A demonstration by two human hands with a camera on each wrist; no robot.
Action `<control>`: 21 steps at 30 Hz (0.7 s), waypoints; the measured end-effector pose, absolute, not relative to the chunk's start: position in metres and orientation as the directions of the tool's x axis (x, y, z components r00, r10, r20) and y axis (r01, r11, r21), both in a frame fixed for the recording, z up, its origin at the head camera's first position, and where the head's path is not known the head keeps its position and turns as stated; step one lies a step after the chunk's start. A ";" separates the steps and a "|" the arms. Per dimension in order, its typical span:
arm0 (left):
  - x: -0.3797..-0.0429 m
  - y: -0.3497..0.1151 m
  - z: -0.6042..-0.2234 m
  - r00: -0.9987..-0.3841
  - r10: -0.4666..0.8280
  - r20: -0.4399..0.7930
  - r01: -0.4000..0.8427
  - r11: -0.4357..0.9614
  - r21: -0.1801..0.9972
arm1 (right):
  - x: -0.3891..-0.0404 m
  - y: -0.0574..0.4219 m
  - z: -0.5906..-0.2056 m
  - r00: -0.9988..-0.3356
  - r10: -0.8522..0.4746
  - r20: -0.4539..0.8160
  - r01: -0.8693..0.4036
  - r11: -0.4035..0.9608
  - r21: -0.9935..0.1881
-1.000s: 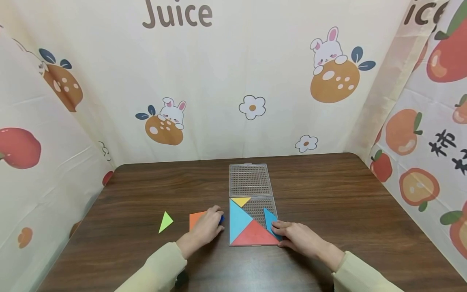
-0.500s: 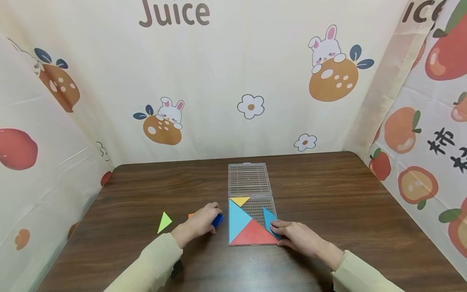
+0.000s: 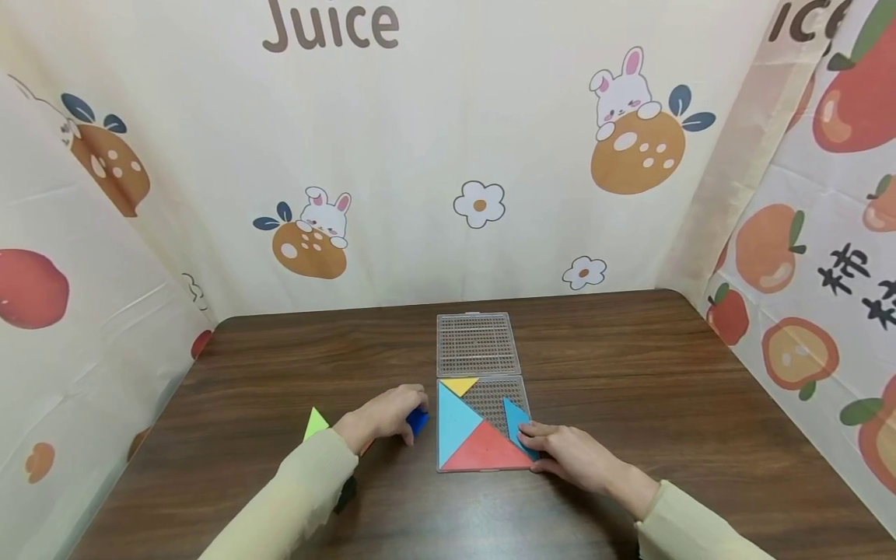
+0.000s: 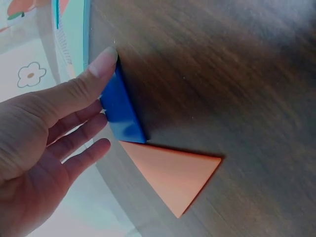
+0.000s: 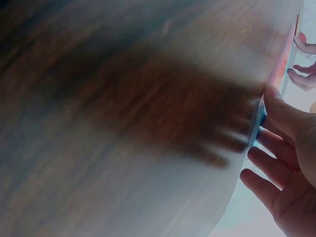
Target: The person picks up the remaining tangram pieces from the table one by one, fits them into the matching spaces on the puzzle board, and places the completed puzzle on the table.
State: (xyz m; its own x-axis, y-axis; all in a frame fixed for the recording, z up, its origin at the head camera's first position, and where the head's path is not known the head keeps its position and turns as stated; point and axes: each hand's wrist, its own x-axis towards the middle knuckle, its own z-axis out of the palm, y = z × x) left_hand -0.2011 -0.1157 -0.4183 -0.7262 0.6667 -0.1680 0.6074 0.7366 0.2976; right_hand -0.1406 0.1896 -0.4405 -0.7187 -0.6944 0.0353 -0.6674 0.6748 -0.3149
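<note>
Beside the tray (image 3: 495,393), left fingers (image 4: 81,90) pinch a glossy dark-blue piece (image 4: 120,111), right fingers (image 5: 284,108) a blue parallelogram (image 3: 515,422).

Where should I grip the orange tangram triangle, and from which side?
Probably pinch the orange triangle at the end away from the dark blue tangram piece, coming from above: it lies flat on the table with that end unobstructed, while the left wrist view shows its opposite corner right by the blue piece.

Wood-grain tabletop (image 3: 602,358) with a soft sheen; clear plastic case (image 3: 479,346); smooth, glossy dark-blue piece (image 4: 122,112); creased cloth-like backdrop (image 3: 413,132).
</note>
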 end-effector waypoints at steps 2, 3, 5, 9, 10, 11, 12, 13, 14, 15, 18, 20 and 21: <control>-0.203 -0.115 -0.418 -0.727 0.661 -0.186 0.597 0.743 0.303 | -0.141 0.190 -0.441 -0.720 -0.693 0.036 -0.667 0.676 -0.315; -0.204 -0.115 -0.418 -0.728 0.658 -0.193 0.593 0.746 0.305 | -0.141 0.189 -0.441 -0.721 -0.692 0.035 -0.665 0.676 -0.316; -0.205 -0.114 -0.417 -0.730 0.653 -0.202 0.587 0.751 0.303 | -0.141 0.189 -0.441 -0.723 -0.690 0.034 -0.663 0.678 -0.317; -0.207 -0.113 -0.419 -0.736 0.640 -0.223 0.569 0.762 0.310 | -0.140 0.189 -0.441 -0.728 -0.685 0.027 -0.655 0.683 -0.323; -0.207 -0.113 -0.419 -0.736 0.639 -0.225 0.568 0.763 0.309 | -0.140 0.189 -0.441 -0.730 -0.683 0.026 -0.653 0.685 -0.325; -0.208 -0.113 -0.420 -0.735 0.639 -0.226 0.568 0.763 0.309 | -0.140 0.189 -0.441 -0.731 -0.682 0.025 -0.651 0.685 -0.327; -0.208 -0.113 -0.420 -0.735 0.640 -0.226 0.569 0.762 0.309 | -0.140 0.189 -0.441 -0.731 -0.682 0.024 -0.650 0.686 -0.328; -0.209 -0.113 -0.420 -0.733 0.642 -0.224 0.572 0.760 0.307 | -0.140 0.189 -0.441 -0.732 -0.681 0.023 -0.649 0.686 -0.328; -0.209 -0.112 -0.420 -0.731 0.645 -0.223 0.578 0.758 0.300 | -0.140 0.189 -0.441 -0.731 -0.682 0.024 -0.650 0.685 -0.328; -0.209 -0.112 -0.420 -0.728 0.648 -0.222 0.584 0.757 0.293 | -0.139 0.189 -0.441 -0.730 -0.683 0.026 -0.651 0.684 -0.328; -0.211 -0.110 -0.419 -0.720 0.658 -0.219 0.605 0.750 0.266 | -0.140 0.189 -0.441 -0.729 -0.684 0.028 -0.654 0.683 -0.326; -0.212 -0.109 -0.418 -0.716 0.666 -0.208 0.620 0.744 0.249 | -0.140 0.189 -0.441 -0.728 -0.685 0.027 -0.654 0.683 -0.325; -0.213 -0.109 -0.417 -0.716 0.668 -0.205 0.622 0.743 0.247 | -0.140 0.189 -0.440 -0.728 -0.685 0.025 -0.654 0.683 -0.326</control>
